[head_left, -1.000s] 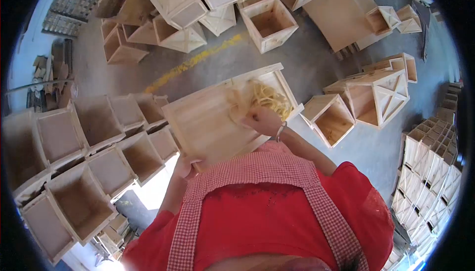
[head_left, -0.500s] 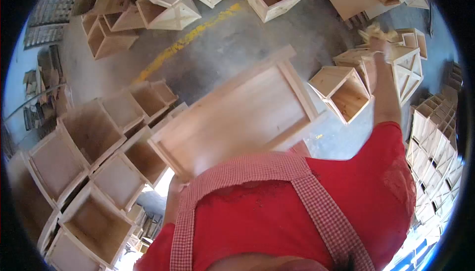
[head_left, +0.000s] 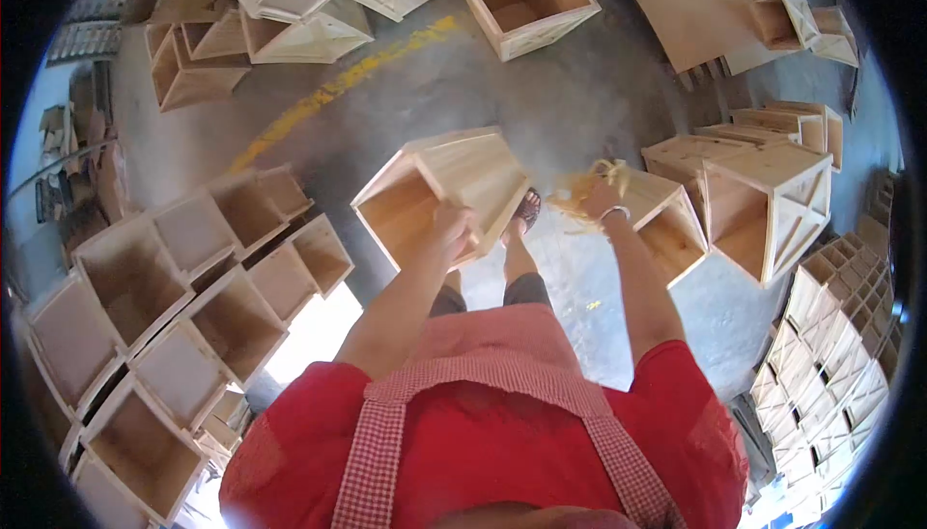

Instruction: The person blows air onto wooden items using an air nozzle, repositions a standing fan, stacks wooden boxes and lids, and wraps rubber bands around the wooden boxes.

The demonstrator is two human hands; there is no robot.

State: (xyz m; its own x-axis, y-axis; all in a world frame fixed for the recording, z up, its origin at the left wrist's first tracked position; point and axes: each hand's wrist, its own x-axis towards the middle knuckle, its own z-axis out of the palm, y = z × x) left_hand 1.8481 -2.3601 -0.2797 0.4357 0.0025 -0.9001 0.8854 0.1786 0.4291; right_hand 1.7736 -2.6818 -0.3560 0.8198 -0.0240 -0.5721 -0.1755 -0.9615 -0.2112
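Observation:
A pale wooden crate (head_left: 473,177) hangs tilted in front of me, its open end facing left and toward me. My left hand (head_left: 454,228) is closed on the near edge of that crate's opening. To the right, my right hand (head_left: 601,199) is wrapped round a bundle of yellowish strips (head_left: 579,196), with loose ends sticking out past the fingers. The bundle is partly blurred. Just beyond my right hand stands another open wooden crate (head_left: 666,239) on the floor.
Stacked open crates (head_left: 232,321) fill the left side. More crates (head_left: 768,206) stand at the right, and one open crate (head_left: 521,3) is ahead. A flat board (head_left: 686,8) lies at the upper right. A yellow line (head_left: 338,85) crosses the floor.
The crate in front of me has turned so its opening shows. My right hand, with the strips, swung far out to the right and has come back nearer the crate.

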